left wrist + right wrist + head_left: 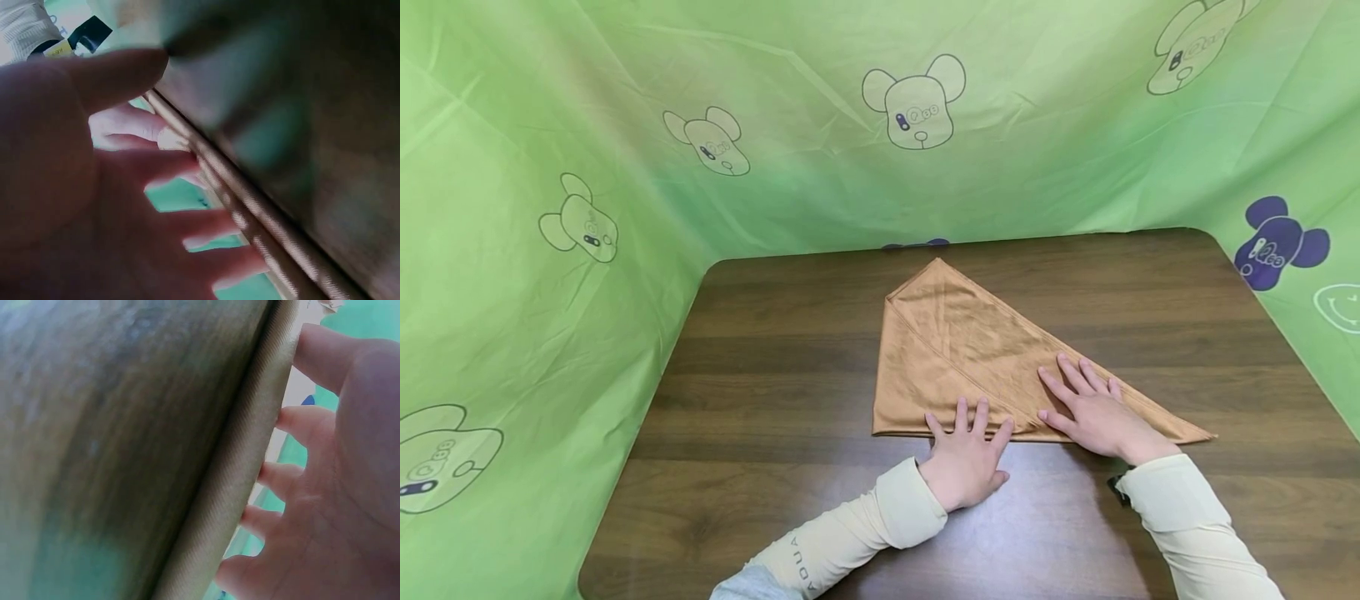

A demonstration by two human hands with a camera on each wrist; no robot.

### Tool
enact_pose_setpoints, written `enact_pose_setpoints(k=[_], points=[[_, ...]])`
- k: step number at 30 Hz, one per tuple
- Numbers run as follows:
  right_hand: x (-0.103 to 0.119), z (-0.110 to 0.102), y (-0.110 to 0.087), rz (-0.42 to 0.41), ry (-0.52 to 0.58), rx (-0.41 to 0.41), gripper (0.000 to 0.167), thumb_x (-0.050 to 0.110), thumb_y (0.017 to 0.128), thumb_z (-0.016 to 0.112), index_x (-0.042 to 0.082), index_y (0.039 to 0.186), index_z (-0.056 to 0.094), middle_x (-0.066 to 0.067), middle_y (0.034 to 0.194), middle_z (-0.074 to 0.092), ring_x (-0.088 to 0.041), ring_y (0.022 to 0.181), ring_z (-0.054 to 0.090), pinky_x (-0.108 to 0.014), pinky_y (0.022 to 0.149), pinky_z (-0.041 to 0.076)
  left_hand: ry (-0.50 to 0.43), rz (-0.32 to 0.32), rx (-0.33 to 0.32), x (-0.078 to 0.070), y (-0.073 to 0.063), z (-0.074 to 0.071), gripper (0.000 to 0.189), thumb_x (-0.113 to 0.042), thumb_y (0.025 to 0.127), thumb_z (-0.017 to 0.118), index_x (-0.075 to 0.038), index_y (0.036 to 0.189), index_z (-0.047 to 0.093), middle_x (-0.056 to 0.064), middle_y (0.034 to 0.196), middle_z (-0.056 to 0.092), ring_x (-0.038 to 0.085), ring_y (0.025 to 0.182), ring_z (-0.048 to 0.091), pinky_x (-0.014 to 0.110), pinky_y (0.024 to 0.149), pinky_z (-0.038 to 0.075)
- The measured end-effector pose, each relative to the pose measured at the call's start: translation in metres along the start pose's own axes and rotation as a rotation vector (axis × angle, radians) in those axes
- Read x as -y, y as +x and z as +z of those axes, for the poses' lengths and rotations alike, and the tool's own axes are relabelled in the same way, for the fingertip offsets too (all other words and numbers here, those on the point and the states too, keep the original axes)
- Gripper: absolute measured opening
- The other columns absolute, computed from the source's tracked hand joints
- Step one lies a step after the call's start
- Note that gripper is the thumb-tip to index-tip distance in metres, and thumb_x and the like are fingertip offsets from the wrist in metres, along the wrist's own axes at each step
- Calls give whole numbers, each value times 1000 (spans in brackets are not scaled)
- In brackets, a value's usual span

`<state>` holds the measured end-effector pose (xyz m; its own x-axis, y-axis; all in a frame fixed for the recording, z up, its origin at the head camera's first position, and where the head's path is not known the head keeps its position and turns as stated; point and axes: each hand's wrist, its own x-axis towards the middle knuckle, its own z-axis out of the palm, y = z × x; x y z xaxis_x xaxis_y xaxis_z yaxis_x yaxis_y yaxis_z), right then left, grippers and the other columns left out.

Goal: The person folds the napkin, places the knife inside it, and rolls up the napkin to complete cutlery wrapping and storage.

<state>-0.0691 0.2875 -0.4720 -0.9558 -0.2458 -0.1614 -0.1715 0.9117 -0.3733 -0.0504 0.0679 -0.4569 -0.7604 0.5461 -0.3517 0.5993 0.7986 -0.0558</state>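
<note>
A shiny copper-brown cloth (985,342) lies folded in layers on the table, its peak pointing away and a long tip reaching right. My left hand (966,467) rests its spread fingertips on the cloth's near edge. Further right, my right hand (1097,417) lies with fingers spread on the cloth, close to its slanted right edge. In the left wrist view, the fingers (212,225) extend over the rolled-looking folded edge (250,212). The right wrist view shows straight fingertips (281,472) touching the top of the cloth's near fold (231,456).
The brown wooden table (760,375) has rounded corners. Green curtains (790,150) printed with bear heads hang behind it and along both sides. Pale sleeves (850,529) cover both forearms, and a dark strap (1117,490) shows at the right wrist.
</note>
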Motion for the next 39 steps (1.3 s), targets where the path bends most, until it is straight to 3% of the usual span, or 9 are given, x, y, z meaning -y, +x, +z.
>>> enact_pose_setpoints(k=[5,12,17,20,24,29,34,39], points=[[-1,1,0,-1,2,-2,68,44,95,55,6,148,36,-29,155,20,-56,140,13,-77,100,14,9,-5,60,0,0,0,74,-64,90,49,-42,153,17,1,163,15,29,149,19,67,100,36],[-3,-1,1,-15,9,-26,68,42,92,59,2,145,41,-31,153,25,-57,138,18,-76,100,17,45,-2,85,-1,1,1,75,-67,90,45,-42,153,12,0,164,9,28,150,15,65,100,38],[-11,-7,-2,-55,2,-104,62,33,91,63,-7,136,48,-38,145,33,-61,131,28,-68,104,24,66,-1,85,-2,1,3,75,-67,90,42,-42,153,10,1,164,6,28,150,12,64,101,37],[-21,-11,-7,-38,-18,-161,59,32,92,63,-9,132,50,-40,139,39,-61,125,35,-67,102,29,71,-2,86,-2,1,4,75,-67,91,41,-42,153,8,0,164,5,28,151,11,64,102,36],[-40,-19,-20,40,-40,-219,57,36,94,59,-8,130,52,-37,131,47,-57,115,40,-67,94,34,90,0,89,-1,1,5,75,-69,91,38,-43,153,6,0,164,4,27,151,8,66,104,32],[-68,-27,-42,149,-20,-232,58,38,97,53,-11,129,49,-40,124,48,-59,106,39,-66,88,32,96,-2,92,0,1,5,75,-70,91,36,-44,153,3,-1,164,2,27,151,6,69,106,26],[-90,-28,-61,250,10,-253,59,35,97,50,-17,124,46,-47,118,46,-60,103,40,-63,87,28,57,-4,102,1,1,5,76,-69,91,38,-44,153,3,-1,164,1,27,151,5,68,104,30],[-102,-35,-74,355,74,-244,61,35,97,50,-20,122,45,-46,115,50,-63,101,44,-64,82,34,40,-11,110,2,1,5,76,-68,90,40,-44,153,4,-1,164,1,27,151,5,67,104,31]])
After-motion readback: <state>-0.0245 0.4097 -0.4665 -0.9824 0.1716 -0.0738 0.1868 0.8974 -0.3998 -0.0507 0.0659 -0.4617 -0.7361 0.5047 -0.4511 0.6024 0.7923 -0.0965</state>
